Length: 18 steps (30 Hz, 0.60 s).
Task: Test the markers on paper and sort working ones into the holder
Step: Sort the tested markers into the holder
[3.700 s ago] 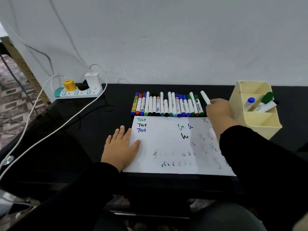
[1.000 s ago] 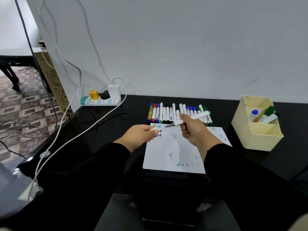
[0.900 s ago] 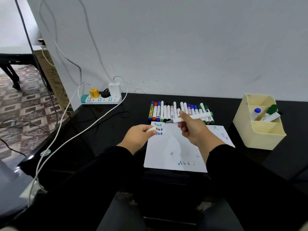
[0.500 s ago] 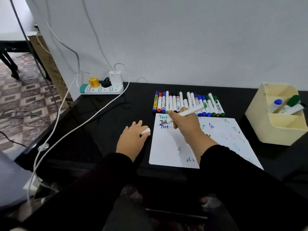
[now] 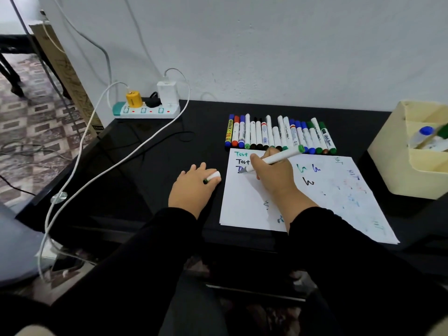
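My right hand (image 5: 274, 175) grips an uncapped white marker with a green end (image 5: 278, 157); its tip touches the white paper (image 5: 322, 202) near the third "Test" line at the upper left. My left hand (image 5: 194, 190) rests on the black table left of the paper and holds the marker's white cap (image 5: 213, 177) between its fingers. A row of several capped markers (image 5: 278, 135) lies just beyond the paper. The cream holder (image 5: 397, 170) stands at the right with a few markers in it.
A white power strip (image 5: 145, 111) with a yellow plug and a white charger sits at the table's back left. White cables (image 5: 109, 166) trail from it across the table and over the left edge. The wall runs right behind the marker row.
My right hand lowered the uncapped marker from mid-air until its tip met the paper. My left hand came down onto the table with the cap. The view shifted down and closer.
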{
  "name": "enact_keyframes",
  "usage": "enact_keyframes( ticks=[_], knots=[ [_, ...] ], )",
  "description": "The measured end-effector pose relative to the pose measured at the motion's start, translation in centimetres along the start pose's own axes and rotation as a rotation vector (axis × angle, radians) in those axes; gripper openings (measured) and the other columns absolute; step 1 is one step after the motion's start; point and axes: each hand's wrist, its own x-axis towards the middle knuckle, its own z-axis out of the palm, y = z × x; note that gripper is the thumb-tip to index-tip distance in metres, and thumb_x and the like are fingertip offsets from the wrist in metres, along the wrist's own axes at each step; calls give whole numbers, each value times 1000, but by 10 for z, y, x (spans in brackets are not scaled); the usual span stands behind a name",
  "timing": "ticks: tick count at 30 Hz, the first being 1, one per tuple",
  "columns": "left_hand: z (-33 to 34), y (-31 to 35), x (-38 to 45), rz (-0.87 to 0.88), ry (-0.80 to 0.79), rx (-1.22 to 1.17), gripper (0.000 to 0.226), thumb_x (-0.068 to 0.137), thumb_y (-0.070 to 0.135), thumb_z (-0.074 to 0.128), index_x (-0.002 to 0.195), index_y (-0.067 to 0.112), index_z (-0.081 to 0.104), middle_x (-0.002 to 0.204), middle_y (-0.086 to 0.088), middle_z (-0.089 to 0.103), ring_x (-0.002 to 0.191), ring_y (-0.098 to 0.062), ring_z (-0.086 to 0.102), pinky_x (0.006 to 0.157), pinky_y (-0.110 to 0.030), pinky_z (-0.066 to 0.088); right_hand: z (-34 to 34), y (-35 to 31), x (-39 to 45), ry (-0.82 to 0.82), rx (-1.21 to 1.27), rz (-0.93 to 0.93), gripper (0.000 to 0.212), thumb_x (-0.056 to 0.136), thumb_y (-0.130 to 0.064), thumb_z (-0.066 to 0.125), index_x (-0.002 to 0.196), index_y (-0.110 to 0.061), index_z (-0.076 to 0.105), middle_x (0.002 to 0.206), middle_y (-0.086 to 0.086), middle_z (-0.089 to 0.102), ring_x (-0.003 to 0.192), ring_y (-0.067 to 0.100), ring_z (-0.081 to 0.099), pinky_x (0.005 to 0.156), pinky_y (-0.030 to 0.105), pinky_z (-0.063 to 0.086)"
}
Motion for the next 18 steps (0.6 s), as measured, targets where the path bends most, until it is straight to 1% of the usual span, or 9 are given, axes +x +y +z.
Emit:
enact_keyframes(
  ticks=[4,6,8,12,16,18],
  knots=[
    [-1,1,-1,7,2,-1,35,96,42,39,129,38,51,153,6,26,144,-18,14,117,-35,10,2,1,-2,-48,-69,-26,30,87,-26,61,68,-16,41,73,11,53,68,17,50,61,24,41],
    [-1,2,-1,6,3,3,35,97,42,39,129,37,51,153,5,26,144,-17,15,116,-35,10,1,0,-1,-26,-76,-27,31,87,-20,59,66,-17,36,67,5,44,62,15,43,58,26,37],
    [-2,3,-2,1,2,2,35,96,42,39,129,37,51,153,6,26,144,-17,15,116,-35,10,-1,0,-1,5,-48,-2,32,87,-15,56,65,-17,33,64,1,37,58,12,37,57,25,34],
    [-4,4,-3,10,0,3,36,97,40,40,131,36,50,153,5,27,143,-15,15,116,-33,8,-1,-2,-2,-7,-38,4,33,87,-16,56,65,-17,32,65,3,37,58,13,37,56,25,33],
    [-5,6,-4,3,-7,17,37,97,40,40,133,35,48,153,5,26,143,-14,15,116,-32,7,-2,-1,-4,-33,6,12,35,85,-9,56,63,-17,31,62,1,32,57,12,32,55,24,30],
    [-6,7,-4,2,-8,19,37,97,40,40,133,35,48,153,5,26,143,-14,16,116,-31,7,-3,-1,-5,-19,39,27,35,84,-8,56,62,-17,30,61,0,32,56,12,31,54,22,29]
  ],
)
